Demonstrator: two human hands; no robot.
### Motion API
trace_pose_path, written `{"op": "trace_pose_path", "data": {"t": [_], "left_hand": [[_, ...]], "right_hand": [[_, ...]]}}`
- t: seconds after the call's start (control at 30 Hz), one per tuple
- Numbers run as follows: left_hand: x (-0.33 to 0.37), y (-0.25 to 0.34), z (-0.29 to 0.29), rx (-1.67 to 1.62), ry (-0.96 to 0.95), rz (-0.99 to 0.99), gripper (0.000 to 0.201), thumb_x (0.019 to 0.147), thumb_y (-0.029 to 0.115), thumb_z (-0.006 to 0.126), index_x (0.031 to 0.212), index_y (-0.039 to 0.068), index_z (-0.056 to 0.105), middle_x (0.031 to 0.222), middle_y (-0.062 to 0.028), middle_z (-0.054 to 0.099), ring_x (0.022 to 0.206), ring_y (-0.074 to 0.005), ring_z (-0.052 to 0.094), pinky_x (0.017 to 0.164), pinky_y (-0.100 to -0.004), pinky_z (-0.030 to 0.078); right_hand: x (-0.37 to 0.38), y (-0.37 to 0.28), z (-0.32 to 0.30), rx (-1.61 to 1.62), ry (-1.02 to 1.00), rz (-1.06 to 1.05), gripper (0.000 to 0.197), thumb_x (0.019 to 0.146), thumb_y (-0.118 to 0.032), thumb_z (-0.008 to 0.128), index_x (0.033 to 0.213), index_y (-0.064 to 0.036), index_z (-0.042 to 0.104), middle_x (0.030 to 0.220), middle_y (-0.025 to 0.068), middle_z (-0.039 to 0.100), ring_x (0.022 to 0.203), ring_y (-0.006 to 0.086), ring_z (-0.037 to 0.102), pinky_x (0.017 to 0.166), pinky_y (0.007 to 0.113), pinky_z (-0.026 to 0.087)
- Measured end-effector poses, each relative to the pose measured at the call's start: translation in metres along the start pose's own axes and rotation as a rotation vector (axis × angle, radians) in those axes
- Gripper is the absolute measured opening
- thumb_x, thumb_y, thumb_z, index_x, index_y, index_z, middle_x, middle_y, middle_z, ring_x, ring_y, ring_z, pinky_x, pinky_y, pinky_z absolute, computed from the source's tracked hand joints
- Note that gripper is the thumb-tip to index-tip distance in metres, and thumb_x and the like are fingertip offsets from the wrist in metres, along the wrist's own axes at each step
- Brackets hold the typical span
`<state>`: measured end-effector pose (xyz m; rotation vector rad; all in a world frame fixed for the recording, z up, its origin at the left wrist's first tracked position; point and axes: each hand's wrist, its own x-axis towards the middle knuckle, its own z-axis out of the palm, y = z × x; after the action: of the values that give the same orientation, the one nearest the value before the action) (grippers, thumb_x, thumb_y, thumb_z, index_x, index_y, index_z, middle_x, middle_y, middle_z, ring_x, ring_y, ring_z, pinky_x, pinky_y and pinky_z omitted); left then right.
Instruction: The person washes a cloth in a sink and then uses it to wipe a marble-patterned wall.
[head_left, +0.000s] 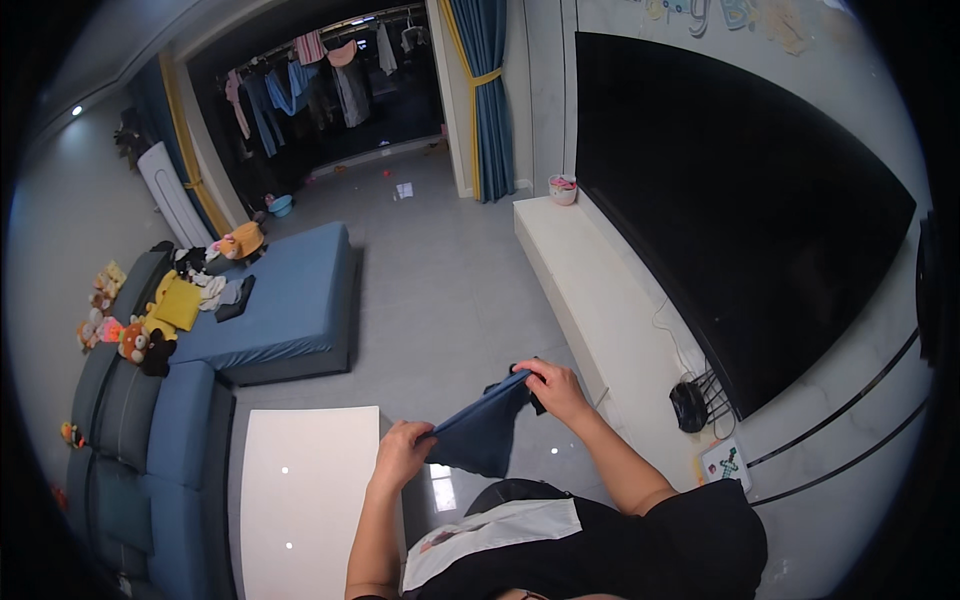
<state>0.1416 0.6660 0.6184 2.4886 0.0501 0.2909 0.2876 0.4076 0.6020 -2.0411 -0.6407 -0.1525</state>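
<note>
A dark blue piece of cloth [478, 437], perhaps a small garment, is stretched between my two hands in front of my body. My left hand [402, 455] pinches its lower left corner, while my right hand [555, 388] grips the upper right one. The top edge is pulled into a slanting line, and the rest hangs in a loose point. Some black fabric [540, 402] shows beside my right fingers; whether it belongs to the same piece I cannot tell.
A white low table [310, 500] stands at my left, beside a blue sofa [285, 295] bearing folded clothes [236, 298] and plush toys. Along the right run a white cabinet [565, 290] and large television [740, 200]. Laundry [290, 88] hangs beyond the far doorway.
</note>
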Motion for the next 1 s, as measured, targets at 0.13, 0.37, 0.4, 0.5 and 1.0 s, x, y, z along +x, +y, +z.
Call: {"op": "trace_pose_path", "data": {"t": [0.13, 0.37, 0.4, 0.5, 1.0], "left_hand": [[0.113, -0.046, 0.015, 0.106, 0.159, 0.173, 0.014, 0.072, 0.008, 0.071, 0.086, 0.006, 0.068, 0.089, -0.0082, 0.065, 0.087, -0.027, 0.06, 0.073, -0.0381, 0.049], [0.29, -0.09, 0.044, -0.175, 0.12, 0.103, 0.014, 0.076, 0.003, 0.07, 0.09, 0.004, 0.067, 0.086, -0.0082, 0.065, 0.071, -0.0215, 0.063, 0.06, -0.0311, 0.049], [0.316, -0.102, 0.053, -0.242, 0.122, 0.098, 0.013, 0.078, 0.002, 0.068, 0.09, 0.004, 0.067, 0.085, -0.008, 0.066, 0.068, -0.019, 0.063, 0.058, -0.0296, 0.049], [0.398, -0.11, 0.068, -0.409, -0.033, -0.16, 0.009, 0.083, 0.001, 0.065, 0.091, 0.003, 0.066, 0.078, -0.0073, 0.066, 0.063, -0.0129, 0.063, 0.055, -0.0257, 0.048], [0.775, -0.222, 0.096, -0.533, 0.068, 0.009, 0.009, 0.086, 0.0, 0.063, 0.095, -0.001, 0.064, 0.088, -0.0057, 0.062, 0.066, -0.0109, 0.06, 0.06, -0.0229, 0.048]], "right_hand": [[0.081, 0.012, 0.006, -0.139, 0.109, -0.027, 0.022, 0.08, -0.002, 0.059, 0.1, -0.0092, 0.065, 0.085, 0.01, 0.063, 0.071, 0.0246, 0.061, 0.064, 0.032, 0.048], [0.206, 0.103, 0.027, 0.145, 0.251, 0.209, 0.024, 0.084, 0.004, 0.053, 0.104, -0.0038, 0.065, 0.094, 0.0077, 0.06, 0.071, 0.0155, 0.066, 0.06, 0.025, 0.052], [0.228, 0.114, 0.034, 0.208, 0.271, 0.259, 0.024, 0.084, 0.003, 0.053, 0.104, -0.0038, 0.065, 0.093, 0.0082, 0.06, 0.069, 0.0159, 0.067, 0.06, 0.025, 0.052], [0.302, 0.156, 0.044, 0.301, 0.328, 0.322, 0.023, 0.085, 0.0, 0.054, 0.104, -0.0048, 0.065, 0.094, 0.0088, 0.06, 0.064, 0.0159, 0.067, 0.058, 0.025, 0.052], [0.66, 0.309, 0.068, 0.363, 0.342, 0.301, 0.02, 0.084, -0.007, 0.058, 0.102, -0.0114, 0.067, 0.073, 0.007, 0.067, 0.063, 0.0113, 0.063, 0.06, 0.027, 0.048]]}}
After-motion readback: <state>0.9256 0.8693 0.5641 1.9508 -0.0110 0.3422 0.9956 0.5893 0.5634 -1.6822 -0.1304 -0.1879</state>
